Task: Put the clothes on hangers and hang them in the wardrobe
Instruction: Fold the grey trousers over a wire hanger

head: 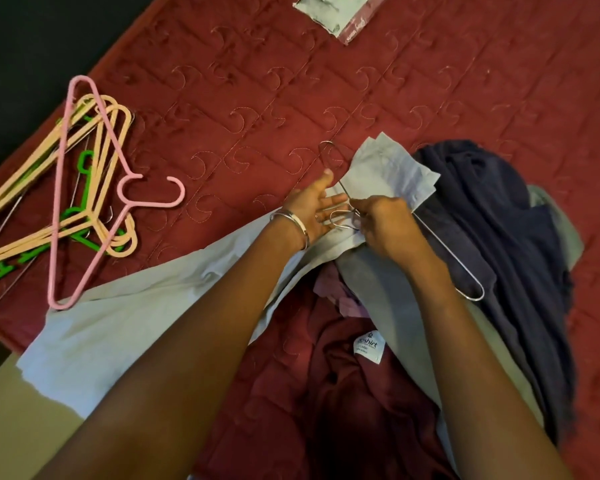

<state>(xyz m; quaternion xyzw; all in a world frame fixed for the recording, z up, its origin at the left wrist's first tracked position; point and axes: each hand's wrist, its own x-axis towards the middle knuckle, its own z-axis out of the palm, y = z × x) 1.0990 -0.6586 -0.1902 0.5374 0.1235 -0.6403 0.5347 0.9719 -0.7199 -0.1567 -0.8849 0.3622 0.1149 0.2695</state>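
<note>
Clothes lie heaped on the quilted maroon bedcover (326, 81) in front of you. Largest is the pale blue shirt (136, 306), spread from lower left up to its creased collar end near the centre. Beside it on the right sits a crumpled dark navy garment (516, 220), and below, a maroon shirt (343, 410) with a white neck label (369, 349). At left, a loose pile of plastic hangers (84, 188) in pink, peach and green rests well apart from the clothes. The thin wire hanger (444, 251) lies across the blue shirt and navy garment. Your right hand (385, 226) pinches its neck with curled fingers. Your left hand (312, 206), wearing a metal bangle (291, 225), lies palm-up, fingers extended, beneath the hook.
</note>
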